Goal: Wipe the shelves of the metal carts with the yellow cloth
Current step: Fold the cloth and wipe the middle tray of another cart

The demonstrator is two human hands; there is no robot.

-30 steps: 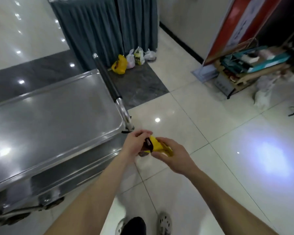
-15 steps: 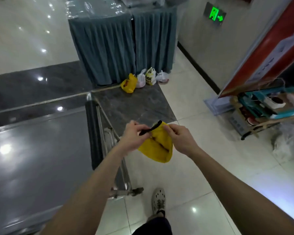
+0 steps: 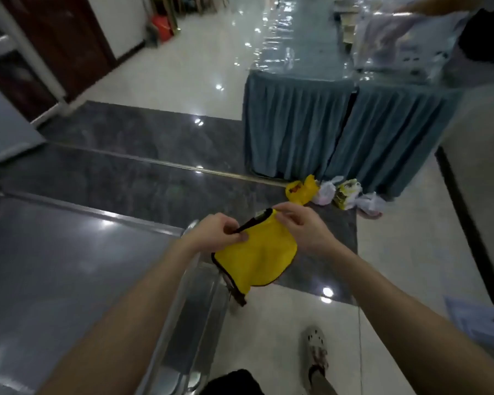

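The yellow cloth (image 3: 257, 259) with a dark trim hangs spread between both hands, in the air just right of the metal cart. My left hand (image 3: 220, 232) pinches its upper left edge. My right hand (image 3: 303, 223) pinches the upper right corner. The metal cart's shiny top shelf (image 3: 54, 266) fills the lower left, and its handle end (image 3: 196, 303) lies under my left forearm. The cloth does not touch the cart.
Tables with blue skirts (image 3: 340, 129) stand ahead on the right, with several plastic bags (image 3: 325, 192) on the floor at their foot. A dark door (image 3: 54, 44) is at the far left. My foot (image 3: 315, 352) stands on the glossy tile floor.
The cloth went from a small bundle to an open hanging sheet as my hands moved apart. The view swung upward and left, so the cart now sits lower left.
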